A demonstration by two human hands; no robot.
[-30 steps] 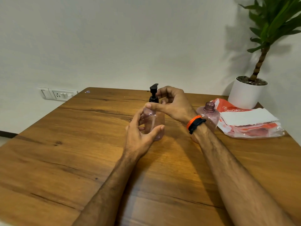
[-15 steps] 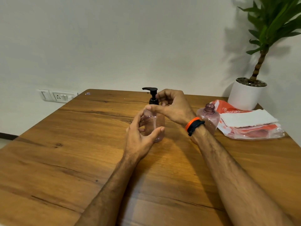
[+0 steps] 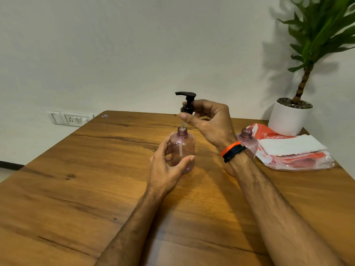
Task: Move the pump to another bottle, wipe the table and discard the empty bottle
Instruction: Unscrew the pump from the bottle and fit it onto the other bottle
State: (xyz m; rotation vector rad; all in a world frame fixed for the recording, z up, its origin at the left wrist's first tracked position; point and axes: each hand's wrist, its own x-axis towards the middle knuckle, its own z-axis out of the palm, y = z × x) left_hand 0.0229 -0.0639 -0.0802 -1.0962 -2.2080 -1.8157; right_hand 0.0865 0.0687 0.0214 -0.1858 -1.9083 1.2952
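Observation:
A clear pink bottle (image 3: pixel 183 148) stands upright mid-table, and my left hand (image 3: pixel 167 166) wraps around its body from the left. My right hand (image 3: pixel 209 121) pinches the collar of the black pump (image 3: pixel 186 101) and holds it above the bottle's open neck. The pump's clear tube still reaches down into the bottle. A second pink bottle (image 3: pixel 247 141) without a cap stands to the right, partly hidden behind my right wrist.
The wooden table (image 3: pixel 96 179) runs to the wall. At the back right lie a white paper towel (image 3: pixel 292 145) on an orange-and-clear plastic pack (image 3: pixel 299 162), beside a potted plant (image 3: pixel 290 118). A wall socket (image 3: pixel 70 118) sits at the left.
My right hand turned the pump head to point left, then lifted the pump up off the bottle's neck. My left hand stayed on the bottle.

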